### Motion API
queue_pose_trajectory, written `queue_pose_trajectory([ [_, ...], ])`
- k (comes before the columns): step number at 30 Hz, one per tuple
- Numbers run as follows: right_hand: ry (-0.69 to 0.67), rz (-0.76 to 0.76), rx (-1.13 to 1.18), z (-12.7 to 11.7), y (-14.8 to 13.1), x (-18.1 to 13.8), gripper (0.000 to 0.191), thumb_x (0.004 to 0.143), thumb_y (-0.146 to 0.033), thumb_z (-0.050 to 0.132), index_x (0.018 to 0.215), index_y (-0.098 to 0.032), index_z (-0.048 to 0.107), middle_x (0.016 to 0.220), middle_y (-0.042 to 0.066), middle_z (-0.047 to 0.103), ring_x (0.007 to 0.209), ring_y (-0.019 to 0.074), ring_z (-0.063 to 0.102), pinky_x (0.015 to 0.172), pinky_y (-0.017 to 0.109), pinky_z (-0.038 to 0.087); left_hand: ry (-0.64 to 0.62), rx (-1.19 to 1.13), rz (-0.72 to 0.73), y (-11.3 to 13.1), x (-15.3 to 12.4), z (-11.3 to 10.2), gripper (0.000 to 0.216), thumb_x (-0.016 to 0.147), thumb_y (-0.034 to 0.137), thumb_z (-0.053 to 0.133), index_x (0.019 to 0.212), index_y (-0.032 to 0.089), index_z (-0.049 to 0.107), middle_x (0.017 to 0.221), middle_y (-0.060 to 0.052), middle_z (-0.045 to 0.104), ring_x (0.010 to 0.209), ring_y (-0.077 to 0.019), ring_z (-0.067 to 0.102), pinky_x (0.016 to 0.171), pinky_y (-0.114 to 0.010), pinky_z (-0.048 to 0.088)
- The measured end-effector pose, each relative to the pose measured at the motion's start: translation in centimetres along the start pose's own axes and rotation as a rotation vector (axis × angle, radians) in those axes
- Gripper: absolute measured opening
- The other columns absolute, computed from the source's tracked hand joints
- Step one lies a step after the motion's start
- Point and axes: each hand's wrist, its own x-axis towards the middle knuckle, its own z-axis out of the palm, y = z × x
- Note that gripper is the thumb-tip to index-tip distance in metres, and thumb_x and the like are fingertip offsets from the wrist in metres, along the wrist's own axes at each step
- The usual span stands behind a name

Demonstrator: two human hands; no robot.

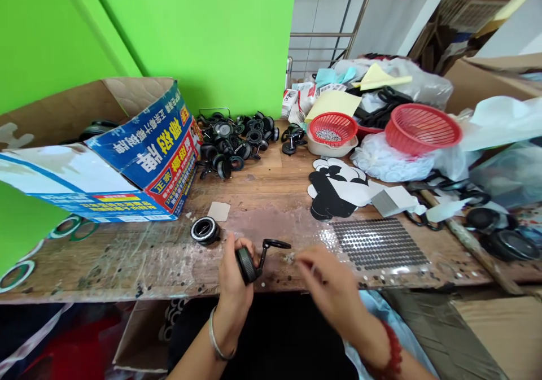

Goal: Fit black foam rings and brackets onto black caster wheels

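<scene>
My left hand (232, 275) is wrapped round a black round-based holder (247, 265) with a ribbed rim. From it a hinged arm with a flat ring (277, 244) sticks out to the right. Just right of that ring is my right hand (330, 284), slightly blurred, its fingers curled and thumb drawn in; whatever it may pinch is hidden. Another round black part with a white ring (205, 231) lies on the table left of my left hand. A clear sheet of small round dark stickers (376, 244) lies to the right of my right hand.
A blue cardboard box (156, 148) stands at the left, beside a pile of black holders (237, 140). Black and white die-cut cards (334, 191), red baskets (423, 129) and plastic bags crowd the right. A wooden stick (470, 241) lies across the table's right end.
</scene>
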Motion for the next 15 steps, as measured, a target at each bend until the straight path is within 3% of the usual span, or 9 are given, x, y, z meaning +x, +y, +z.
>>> queue_pose_trajectory([
  [2,0.085,0.153,-0.172,-1.6,3.5,1.3,0.012,0.091,-0.016,0.052,0.086,-0.018,0.063,0.079,0.004,0.063,0.070,0.0163,0.060,0.065,0.027,0.050,0.019,0.004,0.014,0.0,0.0,0.0,0.049,0.077,0.058,0.065,0.051,0.018,0.050,0.048,0.003,0.045,0.045,-0.0093,0.041,0.044,-0.021,0.035],
  [7,-0.116,0.423,-0.540,-2.9,10.2,3.6,0.016,0.084,-0.011,0.055,0.074,-0.016,0.065,0.077,0.006,0.061,0.069,0.0182,0.058,0.065,0.029,0.042,-0.005,0.075,0.023,0.0,-0.3,-0.2,0.052,0.077,0.061,0.063,0.051,0.018,0.051,0.047,0.003,0.045,0.045,-0.0096,0.042,0.045,-0.021,0.035],
  [15,-0.165,0.490,-0.639,-1.8,11.2,4.5,0.016,0.082,-0.006,0.054,0.071,-0.015,0.063,0.075,0.006,0.056,0.058,0.0156,0.049,0.055,0.029,0.029,-0.029,0.074,-0.002,0.2,-0.2,0.0,0.055,0.072,0.066,0.065,0.048,0.018,0.051,0.043,0.003,0.044,0.042,-0.0093,0.040,0.044,-0.021,0.034],
])
